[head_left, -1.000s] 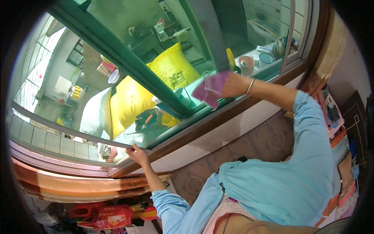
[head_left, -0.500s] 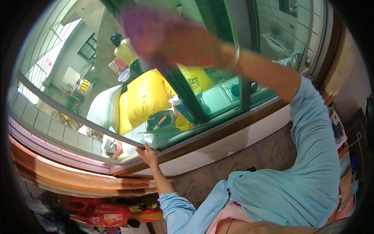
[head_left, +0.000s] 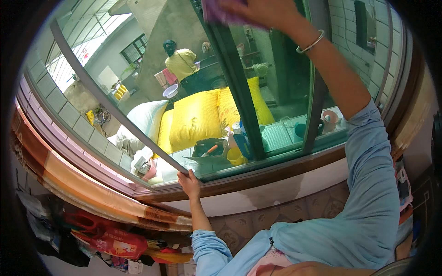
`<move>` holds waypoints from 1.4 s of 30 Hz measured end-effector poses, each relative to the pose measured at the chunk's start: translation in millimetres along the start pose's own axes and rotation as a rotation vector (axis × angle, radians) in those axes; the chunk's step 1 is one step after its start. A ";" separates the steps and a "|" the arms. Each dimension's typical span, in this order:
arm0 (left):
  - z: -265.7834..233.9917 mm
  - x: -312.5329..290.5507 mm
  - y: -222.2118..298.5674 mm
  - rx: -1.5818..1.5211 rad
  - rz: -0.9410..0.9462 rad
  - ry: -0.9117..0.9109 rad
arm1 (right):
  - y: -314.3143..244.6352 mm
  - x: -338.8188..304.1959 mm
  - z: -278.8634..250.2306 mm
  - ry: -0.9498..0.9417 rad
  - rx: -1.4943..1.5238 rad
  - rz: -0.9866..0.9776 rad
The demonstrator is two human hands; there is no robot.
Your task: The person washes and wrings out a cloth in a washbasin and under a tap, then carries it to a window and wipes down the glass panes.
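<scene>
At the top of the head view my right hand holds a purple cloth against the upper part of a sliding window, by its dark green upright. Its fingertips are partly cut off by the view's edge. My left hand is lower down, its fingers wrapped around the bottom end of the window's grey frame edge. Both arms are in light blue sleeves, and a bangle circles my right wrist.
Past the glass stand yellow sacks, a white sack, a yellow cup and a blue bottle. A person in yellow faces away. Below the sill hang an orange curtain and a red bag.
My right hand, blurred by motion before, is higher on the window with the purple cloth. The view has shifted; my left hand keeps its grip on the frame edge.
</scene>
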State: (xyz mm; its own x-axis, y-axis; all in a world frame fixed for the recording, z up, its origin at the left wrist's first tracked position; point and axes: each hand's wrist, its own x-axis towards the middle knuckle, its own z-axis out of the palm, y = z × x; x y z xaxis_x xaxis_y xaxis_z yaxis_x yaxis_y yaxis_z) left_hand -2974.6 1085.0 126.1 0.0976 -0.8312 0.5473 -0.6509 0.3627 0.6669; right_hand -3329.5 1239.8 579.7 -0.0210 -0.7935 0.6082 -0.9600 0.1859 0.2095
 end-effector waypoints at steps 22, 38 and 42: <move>8.0 -4.3 16.5 -0.056 -0.002 0.013 | 46.9 2.1 8.0 -0.496 -0.015 0.217; 14.4 0.9 -3.4 -0.027 0.004 0.042 | -17.5 -215.0 227.8 -0.231 1.130 -0.355; 12.9 -1.4 -2.2 -0.040 -0.002 0.034 | -17.9 -180.2 150.3 -0.215 1.281 -0.331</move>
State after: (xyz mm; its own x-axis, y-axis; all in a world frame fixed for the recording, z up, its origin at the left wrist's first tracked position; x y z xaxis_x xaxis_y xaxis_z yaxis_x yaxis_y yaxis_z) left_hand -2983.1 1079.9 117.4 0.1251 -0.8172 0.5627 -0.6200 0.3784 0.6874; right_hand -3350.5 1292.4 351.3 0.3317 -0.7924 0.5119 -0.5094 -0.6072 -0.6098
